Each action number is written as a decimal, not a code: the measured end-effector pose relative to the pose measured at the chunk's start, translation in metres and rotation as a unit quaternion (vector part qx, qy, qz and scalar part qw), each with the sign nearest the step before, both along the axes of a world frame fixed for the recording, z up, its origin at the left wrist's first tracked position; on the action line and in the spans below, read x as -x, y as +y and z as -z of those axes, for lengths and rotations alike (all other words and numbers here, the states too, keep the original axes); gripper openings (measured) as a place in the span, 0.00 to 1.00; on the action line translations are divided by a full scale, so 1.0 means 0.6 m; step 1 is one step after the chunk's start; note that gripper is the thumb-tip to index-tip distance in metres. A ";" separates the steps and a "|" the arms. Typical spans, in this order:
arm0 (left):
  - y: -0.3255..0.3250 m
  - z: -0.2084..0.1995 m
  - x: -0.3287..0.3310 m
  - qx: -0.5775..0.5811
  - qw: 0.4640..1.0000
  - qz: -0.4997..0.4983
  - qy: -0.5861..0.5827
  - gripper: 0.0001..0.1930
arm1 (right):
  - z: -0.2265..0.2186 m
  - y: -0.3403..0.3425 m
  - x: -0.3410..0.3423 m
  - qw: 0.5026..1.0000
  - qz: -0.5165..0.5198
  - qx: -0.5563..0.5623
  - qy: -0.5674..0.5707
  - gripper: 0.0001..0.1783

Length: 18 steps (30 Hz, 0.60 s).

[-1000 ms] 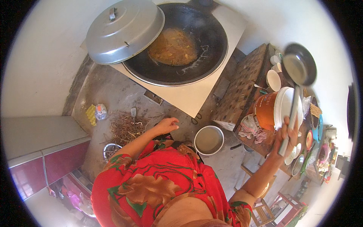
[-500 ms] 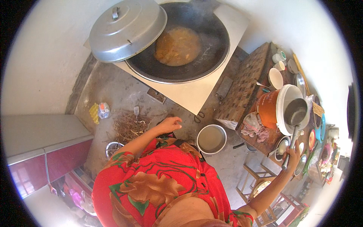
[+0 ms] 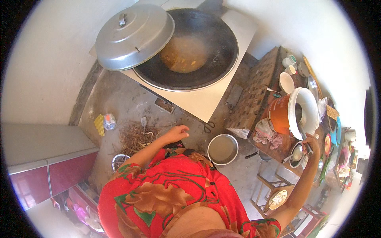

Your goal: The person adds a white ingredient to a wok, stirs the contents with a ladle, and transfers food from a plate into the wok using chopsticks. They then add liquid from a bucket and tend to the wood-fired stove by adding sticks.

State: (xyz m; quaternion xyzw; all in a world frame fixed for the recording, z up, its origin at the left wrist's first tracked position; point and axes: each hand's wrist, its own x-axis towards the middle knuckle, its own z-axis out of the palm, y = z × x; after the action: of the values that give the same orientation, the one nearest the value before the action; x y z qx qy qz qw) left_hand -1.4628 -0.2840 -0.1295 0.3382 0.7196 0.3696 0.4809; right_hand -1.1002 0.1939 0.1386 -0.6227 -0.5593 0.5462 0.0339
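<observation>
My right hand (image 3: 310, 143) grips the handle of a long-handled metal dipper (image 3: 301, 126). The bowl end of the dipper is down inside a large orange bucket with a white rim (image 3: 281, 115), mostly hidden by the rim. My left hand (image 3: 177, 134) hangs in the air in front of my body with loosely bent fingers and nothing visible in it. Ahead of me a big black wok (image 3: 214, 59) is set in the stove and holds a brown, steaming broth (image 3: 184, 53). A domed metal lid (image 3: 135, 35) leans over the wok's left side.
The bucket stands on a tiled counter (image 3: 258, 83) among bowls (image 3: 286, 82) and a pink cloth (image 3: 268, 133). On the floor are a basin of cloudy water (image 3: 223, 149), tongs (image 3: 208, 127) and a heap of twigs (image 3: 137, 137). A grey-topped red cabinet (image 3: 47, 144) is at left.
My right hand has moved up and forward, and the dipper's bowl has gone from over the bucket's mouth down into it. My left hand has barely moved.
</observation>
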 end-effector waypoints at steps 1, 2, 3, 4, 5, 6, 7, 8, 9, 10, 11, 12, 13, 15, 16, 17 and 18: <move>-0.001 0.003 0.001 0.000 1.000 0.000 -0.005 0.19 | -0.002 0.003 -0.002 1.000 -0.007 0.019 0.015 0.41; -0.003 0.005 0.001 -0.001 1.000 0.001 -0.010 0.19 | 0.000 0.002 -0.003 1.000 -0.014 0.010 0.021 0.37; 0.001 0.001 0.000 -0.001 1.000 -0.006 -0.018 0.19 | -0.002 -0.001 -0.006 0.998 -0.004 0.032 0.062 0.35; 0.005 -0.003 -0.002 -0.001 1.000 -0.012 -0.026 0.19 | -0.003 -0.006 -0.010 0.993 0.007 0.054 0.103 0.34; 0.009 -0.008 -0.002 -0.001 0.999 -0.015 -0.034 0.20 | -0.005 -0.013 -0.013 0.986 0.020 0.073 0.145 0.33; 0.013 -0.006 -0.003 -0.006 0.999 -0.020 -0.036 0.20 | -0.012 -0.019 -0.018 0.983 -0.010 0.082 0.166 0.30; 0.013 -0.002 -0.003 -0.013 0.999 -0.019 -0.042 0.20 | -0.002 -0.010 -0.043 0.974 -0.018 0.084 0.210 0.29; 0.014 0.002 -0.002 -0.019 0.999 -0.014 -0.047 0.19 | 0.002 -0.018 -0.045 0.960 0.010 0.091 0.264 0.29; 0.013 0.002 0.001 -0.014 0.999 -0.014 -0.042 0.19 | 0.002 -0.021 -0.046 0.955 0.014 0.086 0.284 0.28; 0.012 -0.002 0.003 -0.009 0.999 -0.010 -0.039 0.19 | -0.001 -0.026 -0.050 0.950 0.020 0.079 0.302 0.27; 0.010 -0.006 0.005 -0.013 0.999 -0.012 -0.042 0.19 | -0.003 -0.029 -0.052 0.944 0.025 0.073 0.321 0.27; 0.011 -0.010 0.008 -0.017 0.999 -0.017 -0.044 0.19 | -0.007 -0.027 -0.052 0.939 0.039 0.102 0.327 0.27; 0.009 -0.011 0.009 -0.013 0.999 -0.013 -0.044 0.19 | -0.013 -0.034 -0.045 0.934 0.087 0.110 0.330 0.28; 0.014 -0.017 0.010 -0.002 0.999 -0.010 -0.043 0.18 | -0.020 -0.045 -0.051 0.931 0.140 0.092 0.325 0.27; 0.020 -0.022 0.007 0.002 0.999 -0.006 -0.046 0.18 | -0.021 -0.048 -0.064 0.932 0.132 0.083 0.329 0.27; 0.027 -0.028 0.004 0.005 0.999 -0.003 -0.049 0.18 | -0.022 -0.050 -0.077 0.932 0.122 0.074 0.332 0.28; 0.027 -0.035 0.005 0.012 0.999 -0.006 -0.051 0.18 | -0.026 -0.059 -0.079 0.934 0.124 0.065 0.330 0.28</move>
State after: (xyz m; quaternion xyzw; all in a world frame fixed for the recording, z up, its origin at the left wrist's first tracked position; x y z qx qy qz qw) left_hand -1.4655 -0.2680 -0.1083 0.3088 0.7003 0.3802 0.5193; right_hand -1.0528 0.1588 0.1544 -0.4727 -0.3983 0.7474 0.2435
